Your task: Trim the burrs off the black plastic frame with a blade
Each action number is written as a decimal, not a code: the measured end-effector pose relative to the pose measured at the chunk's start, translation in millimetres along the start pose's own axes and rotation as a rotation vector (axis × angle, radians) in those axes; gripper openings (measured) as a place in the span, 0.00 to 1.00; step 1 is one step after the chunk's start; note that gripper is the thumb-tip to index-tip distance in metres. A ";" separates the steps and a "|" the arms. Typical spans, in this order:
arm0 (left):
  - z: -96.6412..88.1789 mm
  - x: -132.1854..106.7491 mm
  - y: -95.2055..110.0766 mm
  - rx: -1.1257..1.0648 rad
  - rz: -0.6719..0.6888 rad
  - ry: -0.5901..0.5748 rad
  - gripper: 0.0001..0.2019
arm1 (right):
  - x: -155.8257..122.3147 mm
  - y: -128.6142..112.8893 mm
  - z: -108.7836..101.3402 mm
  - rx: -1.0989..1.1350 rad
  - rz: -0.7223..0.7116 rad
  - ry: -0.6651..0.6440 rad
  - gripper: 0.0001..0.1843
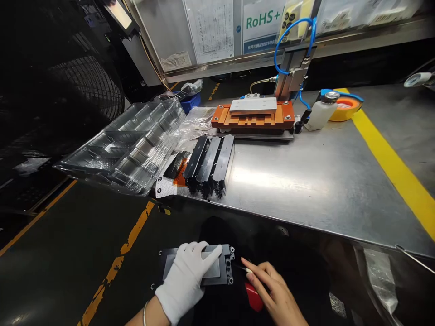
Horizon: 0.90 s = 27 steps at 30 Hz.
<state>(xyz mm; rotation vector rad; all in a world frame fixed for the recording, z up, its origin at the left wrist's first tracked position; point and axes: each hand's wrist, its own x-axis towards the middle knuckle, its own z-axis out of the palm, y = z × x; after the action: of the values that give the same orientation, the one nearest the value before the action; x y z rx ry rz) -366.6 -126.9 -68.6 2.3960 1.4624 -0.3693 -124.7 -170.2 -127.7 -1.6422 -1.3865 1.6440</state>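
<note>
My left hand [186, 277], in a white glove, grips a flat dark rectangular plastic part [222, 262] in front of the table edge. Its thumb lies along the top, and small ring-shaped lugs stick out at the part's corners. Bare, my right hand [270, 285] pinches a small slim knife [247, 270] with a pale section by the fingertips. The thin tip points at the part's right end; whether it touches cannot be made out. Just below those fingers shows a red object [253, 296], partly hidden by the hand.
Three long black plastic parts [207, 165] lie side by side on the metal table [288, 181]. Behind them stands an orange fixture [253, 117] with a press. Clear trays [125, 145] are at left. A white bottle [322, 111] and yellow tape roll [346, 108] stand right.
</note>
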 end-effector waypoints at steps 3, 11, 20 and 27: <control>-3.5 -1.1 0.6 -0.023 0.005 -0.012 0.47 | 4.4 6.4 -11.9 -0.461 -0.267 0.120 0.20; -9.1 -2.4 2.7 0.030 0.040 -0.004 0.47 | 12.5 1.8 -13.5 -0.748 -0.577 0.257 0.21; -30.7 1.5 -0.1 0.014 0.209 -0.139 0.41 | 15.8 -4.0 -27.6 -0.774 -0.695 0.190 0.21; -45.6 6.1 -3.2 -0.003 0.302 -0.236 0.44 | 17.6 -2.1 -30.0 -0.730 -0.714 0.118 0.21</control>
<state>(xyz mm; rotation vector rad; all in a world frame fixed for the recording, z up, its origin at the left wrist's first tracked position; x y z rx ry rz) -364.1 -102.8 -29.3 2.4239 0.9820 -0.5511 -101.4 -144.3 -128.4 -1.2615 -2.3133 0.6520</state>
